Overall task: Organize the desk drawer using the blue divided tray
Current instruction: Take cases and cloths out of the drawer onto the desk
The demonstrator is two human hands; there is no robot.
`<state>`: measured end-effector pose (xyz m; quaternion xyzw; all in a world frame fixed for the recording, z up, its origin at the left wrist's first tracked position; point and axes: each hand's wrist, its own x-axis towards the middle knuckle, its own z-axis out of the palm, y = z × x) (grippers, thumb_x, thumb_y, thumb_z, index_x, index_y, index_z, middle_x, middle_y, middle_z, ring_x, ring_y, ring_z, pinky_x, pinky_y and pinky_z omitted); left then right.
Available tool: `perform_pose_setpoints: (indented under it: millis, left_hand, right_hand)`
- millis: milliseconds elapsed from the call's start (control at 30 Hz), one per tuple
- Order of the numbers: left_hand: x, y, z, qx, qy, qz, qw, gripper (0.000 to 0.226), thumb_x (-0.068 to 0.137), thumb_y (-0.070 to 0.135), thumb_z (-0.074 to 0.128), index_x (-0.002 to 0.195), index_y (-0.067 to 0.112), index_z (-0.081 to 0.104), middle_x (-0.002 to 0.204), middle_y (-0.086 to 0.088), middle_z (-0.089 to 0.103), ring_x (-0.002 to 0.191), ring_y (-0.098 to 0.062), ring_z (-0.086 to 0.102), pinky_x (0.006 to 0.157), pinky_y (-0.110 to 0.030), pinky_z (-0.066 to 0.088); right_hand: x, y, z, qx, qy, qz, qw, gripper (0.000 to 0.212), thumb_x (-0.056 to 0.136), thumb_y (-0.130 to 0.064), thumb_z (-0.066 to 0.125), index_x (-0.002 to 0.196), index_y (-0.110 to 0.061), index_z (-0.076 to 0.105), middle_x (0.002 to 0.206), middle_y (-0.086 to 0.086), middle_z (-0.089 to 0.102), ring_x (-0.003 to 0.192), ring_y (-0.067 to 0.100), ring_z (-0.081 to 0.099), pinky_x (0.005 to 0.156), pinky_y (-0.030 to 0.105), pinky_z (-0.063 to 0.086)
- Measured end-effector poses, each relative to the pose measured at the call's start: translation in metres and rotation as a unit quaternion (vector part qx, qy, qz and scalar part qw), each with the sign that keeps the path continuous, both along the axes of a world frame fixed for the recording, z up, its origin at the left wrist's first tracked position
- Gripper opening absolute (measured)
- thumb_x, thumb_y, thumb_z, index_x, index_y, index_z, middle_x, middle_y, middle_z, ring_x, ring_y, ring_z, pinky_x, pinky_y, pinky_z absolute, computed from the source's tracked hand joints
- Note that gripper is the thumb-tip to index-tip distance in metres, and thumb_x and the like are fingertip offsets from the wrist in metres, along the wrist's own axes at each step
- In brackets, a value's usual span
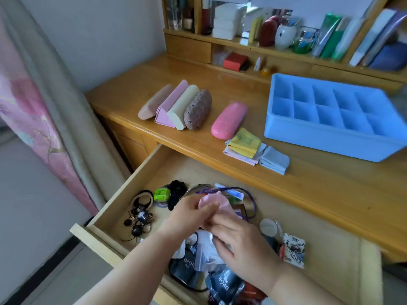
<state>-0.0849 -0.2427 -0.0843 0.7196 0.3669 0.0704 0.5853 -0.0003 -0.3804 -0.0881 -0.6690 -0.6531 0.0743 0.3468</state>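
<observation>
Task looks roughly at the sorting stage, tray not yet used. The blue divided tray point(330, 113) sits on the desk point(308, 194) at the right, every compartment visible in it bare. Nothing from the drawer has gone into it.

Already laid out on the desk: five glasses cases point(176, 106) in a row left of the tray, four touching side by side and the pink one point(229, 119) a little apart. Just in front of the pink one, a small stack of folded cloths point(244, 146) with a grey-blue cloth point(274, 159) beside it. These look like items pulled out and grouped, my guess.

The drawer point(132, 183) is open and still cluttered: hair ties and beaded bits point(138, 214) at the left, a green clip-like thing point(161, 194), a black scrunchie point(176, 192), a purple cord point(242, 194), dark printed bags point(187, 265), a round white cap point(268, 227) and a patterned pouch point(294, 252) at the right. So most emptying and all the tray loading remain.

Grip: both hands hover over the drawer middle, working one pink cloth point(212, 201). Left hand point(189, 214) has fingers curled, pinching the cloth's near edge. Right hand point(240, 238) also curls in on the cloth's lower part, fingers pinching; it may be touching the white paper below too, cannot tell. Looks like folding or untangling it from the cord.
</observation>
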Motion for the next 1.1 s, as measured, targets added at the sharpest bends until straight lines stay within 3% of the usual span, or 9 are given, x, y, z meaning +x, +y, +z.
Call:
perform_pose_setpoints:
  millis: [167,267,400,500,567,667,767,833,1100]
  left_hand:
    - [0.019,-0.031,0.028,0.030,-0.062,-0.001,0.998,0.018,0.090,0.014,0.054,0.079,0.003,0.064,0.060,0.002,0.062,0.054,-0.012,0.054,0.050,-0.014,0.041]
    - [0.033,-0.050,0.048,0.022,-0.087,-0.042,0.995,0.027,0.092,0.029,0.053,0.087,0.007,0.068,0.081,-0.013,0.073,0.072,-0.018,0.066,0.073,-0.034,0.052]
    - [0.050,-0.078,0.065,0.043,-0.085,-0.115,0.989,0.047,0.086,0.048,0.044,0.091,0.007,0.065,0.082,-0.020,0.069,0.072,-0.017,0.060,0.076,-0.046,0.051]
    - [0.061,-0.091,0.070,0.144,-0.098,-0.145,0.974,0.029,0.092,0.039,0.041,0.085,0.027,0.067,0.070,0.004,0.067,0.062,-0.002,0.056,0.062,-0.025,0.047]
    - [0.073,-0.104,0.077,0.198,-0.125,-0.179,0.956,0.025,0.096,0.032,0.042,0.085,0.030,0.065,0.079,0.010,0.063,0.069,0.000,0.057,0.063,-0.021,0.046]
    - [0.094,-0.124,0.091,0.237,-0.141,-0.273,0.922,0.029,0.093,0.039,0.042,0.084,0.024,0.065,0.074,0.013,0.056,0.063,0.001,0.051,0.058,-0.013,0.036]
    - [0.111,-0.136,0.105,0.238,-0.131,-0.290,0.918,0.028,0.089,0.041,0.045,0.081,0.024,0.065,0.064,0.015,0.059,0.057,0.000,0.050,0.052,-0.014,0.037]
    - [0.120,-0.138,0.112,0.284,-0.131,-0.273,0.910,0.021,0.090,0.034,0.050,0.085,0.022,0.067,0.071,0.005,0.067,0.066,-0.010,0.058,0.061,-0.025,0.046]
    - [0.158,-0.137,0.114,0.359,-0.044,-0.258,0.896,0.019,0.073,0.011,0.056,0.063,0.027,0.057,0.056,0.011,0.053,0.057,-0.007,0.047,0.057,-0.023,0.042]
  right_hand:
    - [0.025,-0.039,0.019,0.078,0.126,-0.227,0.963,0.027,0.078,-0.011,0.070,0.104,-0.019,0.067,0.111,-0.014,0.058,0.100,0.001,0.058,0.085,0.009,0.043]
    - [0.056,-0.060,0.041,-0.049,0.388,-0.283,0.876,0.050,0.077,-0.026,0.076,0.121,-0.030,0.055,0.113,-0.023,0.053,0.100,-0.002,0.056,0.081,0.016,0.047]
    - [0.076,-0.092,0.049,-0.065,0.615,-0.217,0.756,0.016,0.085,-0.016,0.065,0.101,-0.016,0.067,0.080,0.001,0.071,0.072,0.015,0.065,0.060,0.020,0.049]
    - [0.087,-0.113,0.052,-0.051,0.482,-0.291,0.825,0.013,0.089,-0.017,0.063,0.085,-0.027,0.071,0.081,-0.007,0.065,0.081,0.013,0.061,0.067,0.017,0.047]
    - [0.098,-0.132,0.061,-0.066,0.345,-0.301,0.887,0.037,0.085,-0.025,0.068,0.117,-0.041,0.058,0.112,-0.025,0.052,0.109,-0.001,0.050,0.087,0.018,0.043]
    - [0.111,-0.148,0.080,-0.065,0.344,-0.214,0.912,0.076,0.078,-0.014,0.073,0.136,-0.049,0.037,0.135,-0.034,0.037,0.122,-0.014,0.036,0.095,0.012,0.038]
    - [0.128,-0.158,0.098,-0.047,0.342,-0.201,0.917,0.030,0.082,0.000,0.065,0.098,-0.026,0.067,0.097,-0.011,0.069,0.090,0.004,0.060,0.077,0.018,0.045]
    - [0.138,-0.167,0.108,-0.044,0.341,-0.229,0.910,0.017,0.085,-0.006,0.066,0.078,-0.021,0.066,0.072,-0.006,0.066,0.070,0.007,0.057,0.067,0.024,0.042]
    - [0.171,-0.189,0.130,-0.044,0.386,-0.227,0.893,0.013,0.085,-0.005,0.066,0.078,-0.015,0.060,0.062,-0.006,0.054,0.054,-0.002,0.048,0.051,0.008,0.037]
